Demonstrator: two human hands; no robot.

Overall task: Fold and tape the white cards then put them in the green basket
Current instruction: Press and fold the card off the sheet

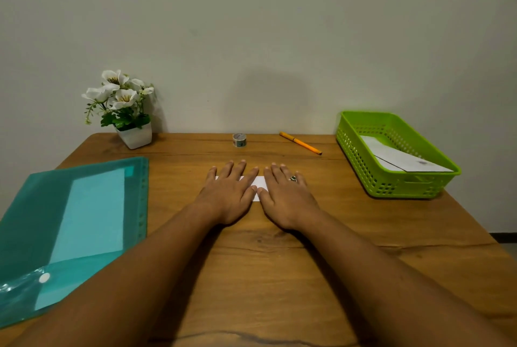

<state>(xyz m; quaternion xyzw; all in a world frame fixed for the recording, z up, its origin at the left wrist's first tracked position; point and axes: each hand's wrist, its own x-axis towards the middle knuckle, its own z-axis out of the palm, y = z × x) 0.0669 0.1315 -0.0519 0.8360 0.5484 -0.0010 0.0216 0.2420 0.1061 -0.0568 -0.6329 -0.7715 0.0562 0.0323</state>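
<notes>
**A:** Pale bare wall behind, a wooden bench (279, 262) below it. What's on the bench, from the left?

**B:** A teal folder (33, 220) at lower left and a plant (123, 106) at the back. At centre the left grip (232, 192) lies flat with its fingers straight, pressing a white card (260, 183). The right grip (285, 198) lies the same way just beside it. Neither is curled round anything.

**A:** So this is the folding step?

**B:** I'd say they are flattening the fold. To do it well, pin the card with one palm and run the other's fingertips outward along the crease, with the edges square, so the flap lies shut for taping. The tape (239, 140) stands at the back edge, beyond the fingers. It is an easy reach, but one grip should stay on the card.

**A:** And further right?

**B:** A pen (300, 143), then the basket (400, 187) at right, with white cards (402, 160) lying slanted inside it.

**A:** What can't you make out?

**B:** The grips cover most of the card and only a strip shows between them, so the crease itself is hidden. The folder's pale sheet shows only through the plastic. The tape's loose end is too small to see. I can't tell how many cards are in the basket, and a dark mark on one of them is blurred.
</notes>
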